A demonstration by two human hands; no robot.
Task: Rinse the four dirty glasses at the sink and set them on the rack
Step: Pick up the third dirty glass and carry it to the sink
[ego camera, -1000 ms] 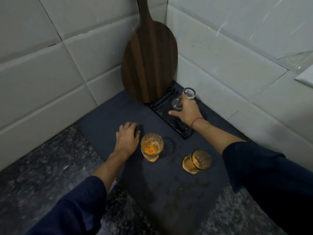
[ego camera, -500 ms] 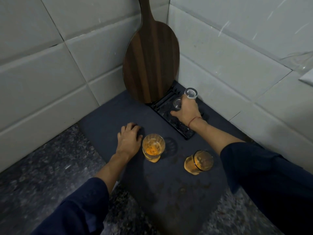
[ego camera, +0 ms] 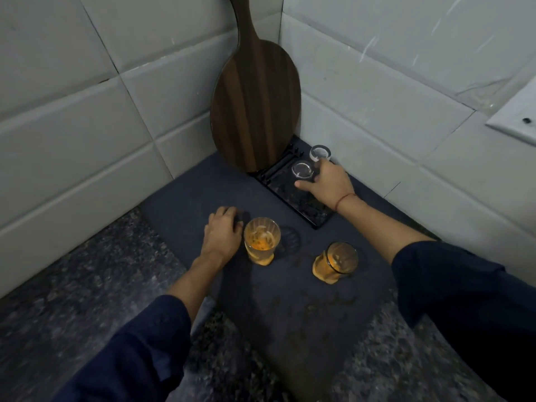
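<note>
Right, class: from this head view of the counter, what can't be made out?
Head view throughout.
- Whether the right hand grips the near clear glass: its own fingers cover the contact.
- Far end of the rack: the wooden board hides it.
- The white fixture: cut off by the right edge.
- The sink: outside the frame.

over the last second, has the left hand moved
No. The left hand stays resting on the dark mat, just left of the dirty glass, with the same gap between them.
</note>
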